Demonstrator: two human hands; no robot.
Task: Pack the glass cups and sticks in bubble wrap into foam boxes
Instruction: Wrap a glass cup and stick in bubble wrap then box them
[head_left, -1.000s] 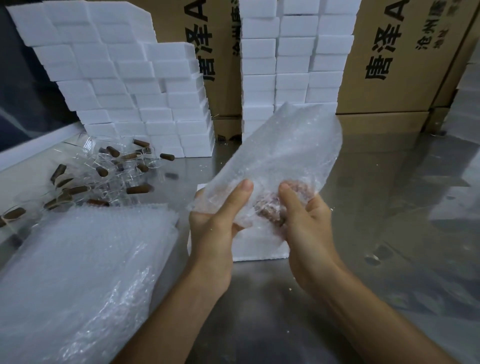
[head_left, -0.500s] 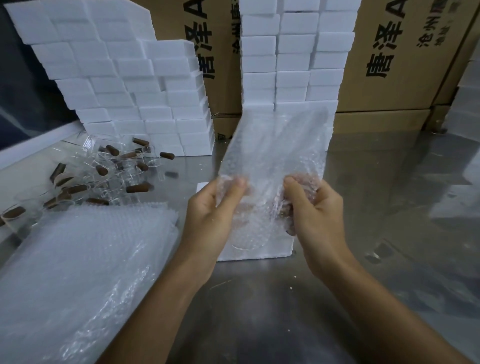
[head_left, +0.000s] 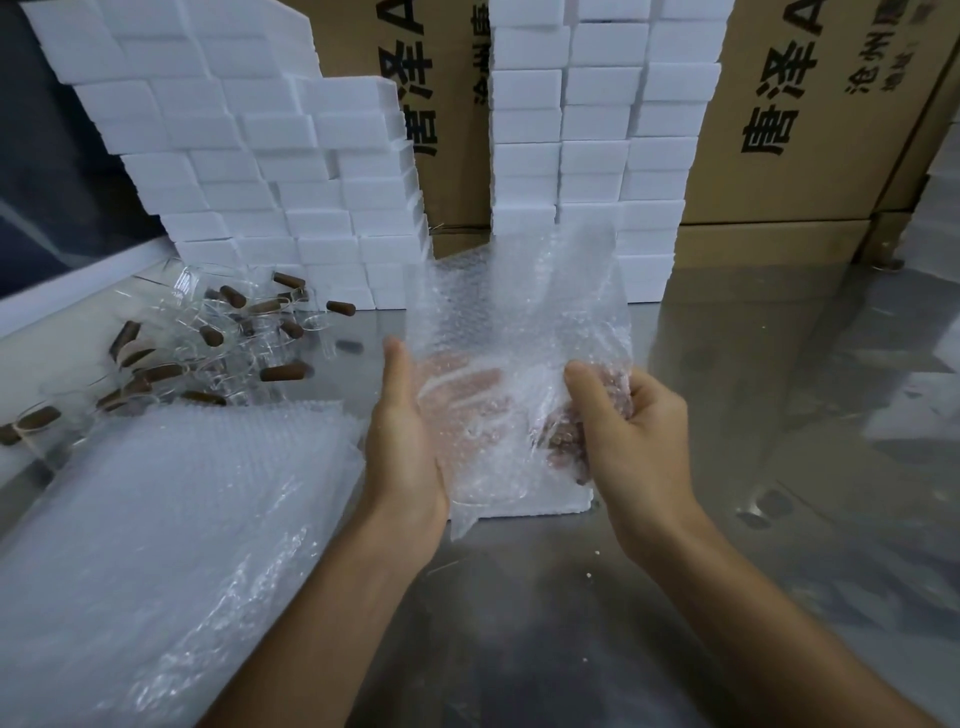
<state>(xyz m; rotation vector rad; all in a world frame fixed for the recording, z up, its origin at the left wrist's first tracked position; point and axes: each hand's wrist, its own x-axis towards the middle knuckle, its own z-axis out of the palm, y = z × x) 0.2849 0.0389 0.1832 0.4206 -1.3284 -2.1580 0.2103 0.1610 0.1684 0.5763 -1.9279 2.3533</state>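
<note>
I hold a sheet of bubble wrap (head_left: 514, 312) upright above the table's middle. My left hand (head_left: 402, 441) lies flat under its left side, fingers straight behind the wrap, thumb up. My right hand (head_left: 623, 431) curls round the right side, gripping the wrap with something brown (head_left: 563, 441) inside it; what it is stays blurred. A white foam box (head_left: 540, 506) lies on the table just beneath the wrap. Clear glass cups (head_left: 208, 332) and brown sticks (head_left: 283, 371) lie scattered at the left.
A stack of bubble wrap sheets (head_left: 156, 519) covers the near left of the steel table (head_left: 779, 467). Piles of white foam boxes (head_left: 270, 156) stand at the back left, and more foam boxes (head_left: 597, 130) at the back centre, before cardboard cartons (head_left: 810, 104).
My left hand has let go its pinch and flattened under the wrap. The sheet has swung upright and spread wider. My right hand still grips its side.
</note>
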